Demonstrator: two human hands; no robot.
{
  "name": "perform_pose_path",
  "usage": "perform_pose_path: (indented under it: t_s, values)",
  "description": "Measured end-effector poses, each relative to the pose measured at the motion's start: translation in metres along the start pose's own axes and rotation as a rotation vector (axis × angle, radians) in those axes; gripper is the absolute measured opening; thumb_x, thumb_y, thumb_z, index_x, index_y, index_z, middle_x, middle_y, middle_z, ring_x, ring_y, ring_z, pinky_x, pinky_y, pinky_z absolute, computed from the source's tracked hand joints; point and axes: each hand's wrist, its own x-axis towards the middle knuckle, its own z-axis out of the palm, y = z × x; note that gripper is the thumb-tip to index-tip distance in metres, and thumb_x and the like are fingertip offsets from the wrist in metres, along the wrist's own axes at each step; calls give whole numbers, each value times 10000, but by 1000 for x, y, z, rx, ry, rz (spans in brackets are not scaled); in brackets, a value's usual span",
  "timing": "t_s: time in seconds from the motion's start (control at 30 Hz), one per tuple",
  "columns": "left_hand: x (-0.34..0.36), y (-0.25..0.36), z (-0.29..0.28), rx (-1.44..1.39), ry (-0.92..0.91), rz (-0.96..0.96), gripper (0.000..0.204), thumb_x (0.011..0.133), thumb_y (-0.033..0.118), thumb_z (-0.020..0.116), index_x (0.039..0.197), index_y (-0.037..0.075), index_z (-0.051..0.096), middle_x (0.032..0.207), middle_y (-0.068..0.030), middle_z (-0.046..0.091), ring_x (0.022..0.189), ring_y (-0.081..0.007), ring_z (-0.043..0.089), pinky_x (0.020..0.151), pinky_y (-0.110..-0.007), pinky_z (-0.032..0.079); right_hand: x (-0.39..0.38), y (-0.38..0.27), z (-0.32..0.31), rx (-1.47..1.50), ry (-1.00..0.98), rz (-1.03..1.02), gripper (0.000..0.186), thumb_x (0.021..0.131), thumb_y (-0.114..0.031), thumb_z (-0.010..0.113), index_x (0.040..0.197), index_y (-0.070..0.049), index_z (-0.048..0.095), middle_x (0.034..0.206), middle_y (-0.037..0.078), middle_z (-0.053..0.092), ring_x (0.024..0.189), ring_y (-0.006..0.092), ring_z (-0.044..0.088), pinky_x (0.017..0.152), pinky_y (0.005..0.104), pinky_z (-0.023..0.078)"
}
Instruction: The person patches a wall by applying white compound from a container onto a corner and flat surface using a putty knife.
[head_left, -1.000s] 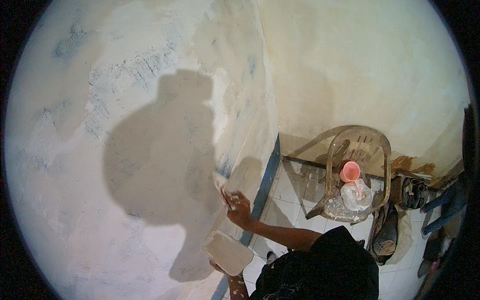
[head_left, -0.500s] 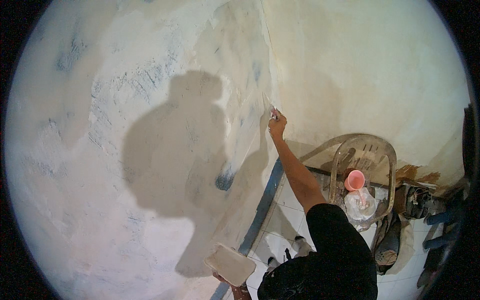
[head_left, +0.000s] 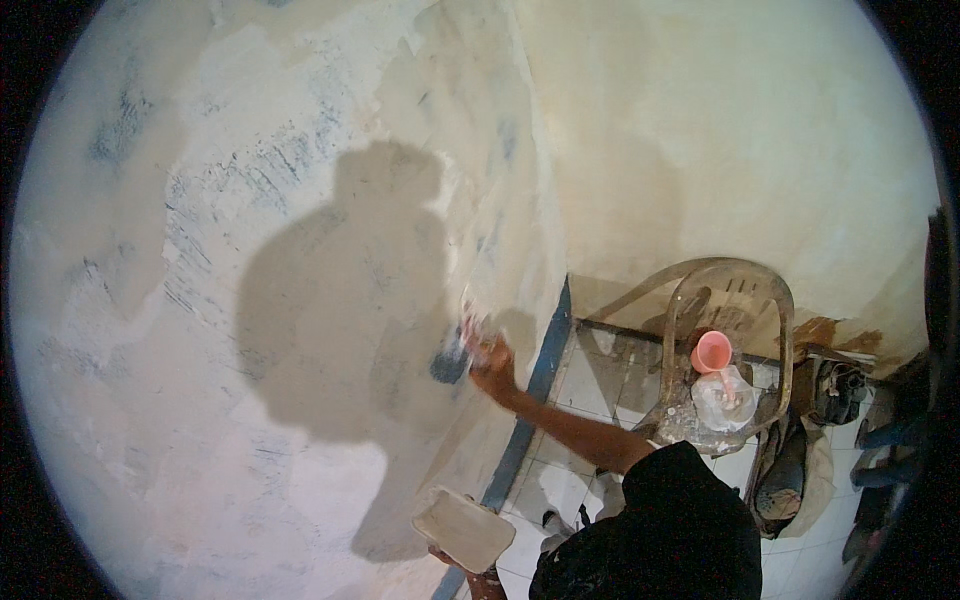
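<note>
My right hand point(head_left: 492, 370) is closed around a putty knife point(head_left: 466, 328), smeared by motion, its blade at the patchy wall point(head_left: 290, 350). Just left of the fingers is a dark blue-grey patch point(head_left: 446, 366) of wall. Lower down, my left hand point(head_left: 440, 556) grips a shallow rectangular tray point(head_left: 463, 530) from beneath and beside it. Pale filler coats the tray; most of the left fingers are hidden by it.
A stained plastic chair point(head_left: 783, 330) stands at the right, carrying a pink cup point(head_left: 711, 352) and a clear plastic bag point(head_left: 722, 405). Bags and dark items point(head_left: 783, 490) lie beside it on white tiles point(head_left: 570, 470). A blue strip point(head_left: 545, 375) edges the wall's base.
My right hand has moved down and left with the putty knife, from near the wall corner to beside the dark patch. My left hand and the tray have barely shifted.
</note>
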Motion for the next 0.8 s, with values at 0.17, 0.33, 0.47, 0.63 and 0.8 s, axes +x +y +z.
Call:
perform_pose_path:
  t_s: [0.17,0.33,0.47,0.63,0.8]
  values:
    - [0,-5,-2,-6,-15,-8,770,683,606,513,1288,154,361,1280,-131,397,1123,-370,403,898,-586,322,-66,-89,-33,357,-155,130,395,564,44,582,948,-49,605,776,126,583,771,249,554,640,329,470]
    - [-6,-7,-6,1,-40,3,752,687,602,505,1283,163,372,1281,-124,402,1123,-370,404,896,-589,321,-54,-81,-89,298,-149,159,248,628,45,582,860,-45,590,743,97,567,697,210,548,583,294,444]
    - [-5,-14,-19,-70,-93,39,696,715,562,477,1268,151,383,1253,-134,424,1108,-361,416,887,-577,315,-42,38,-78,-12,-163,255,225,727,-36,543,952,-40,549,880,123,568,781,266,525,656,381,388]
    - [-13,-14,-11,-27,-46,43,700,713,566,477,1268,151,384,1248,-134,429,1104,-360,420,886,-579,317,127,83,-79,163,244,320,397,636,-16,476,1014,-47,591,791,155,533,733,282,517,681,354,410]
    - [-14,-20,-7,-24,-46,30,705,710,571,476,1268,151,384,1243,-133,434,1100,-360,424,884,-581,318,185,101,-52,50,438,193,427,637,-49,501,1053,-66,597,849,186,577,741,288,545,668,395,424]
